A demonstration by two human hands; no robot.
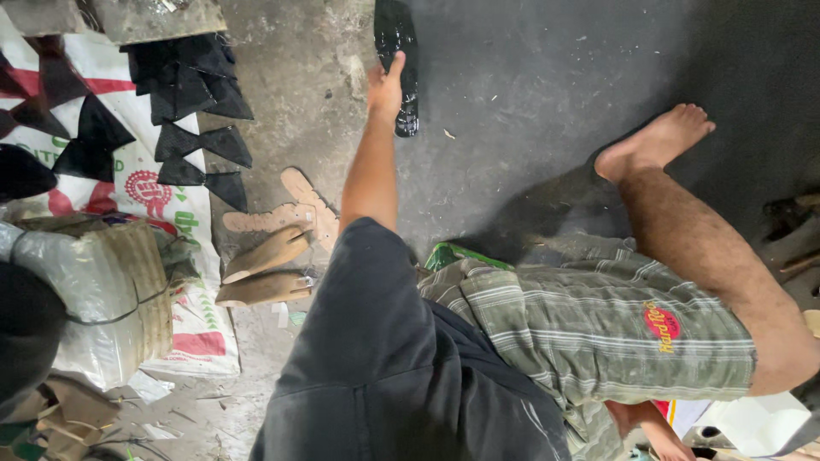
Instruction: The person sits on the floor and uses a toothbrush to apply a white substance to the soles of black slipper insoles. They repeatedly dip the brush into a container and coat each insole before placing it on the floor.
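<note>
left hand grips black sole, thumb up

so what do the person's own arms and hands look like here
One arm shows: bare from the edge of a short dark grey sleeve down to the hand, with no glove, watch or ring visible. The other arm and hand are not clearly in view.

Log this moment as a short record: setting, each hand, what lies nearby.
setting: person seated on a grey concrete floor, head camera looking down
reaching hand: hand stretched forward, fingers on a glossy black sole-shaped piece; which hand it is cannot be told
other hand: not clearly in view
nearby left: black triangular cut pieces on a printed sack
nearby centre: tan shoe lasts, tan sole cutouts
body: bare foot, striped shorts
</note>
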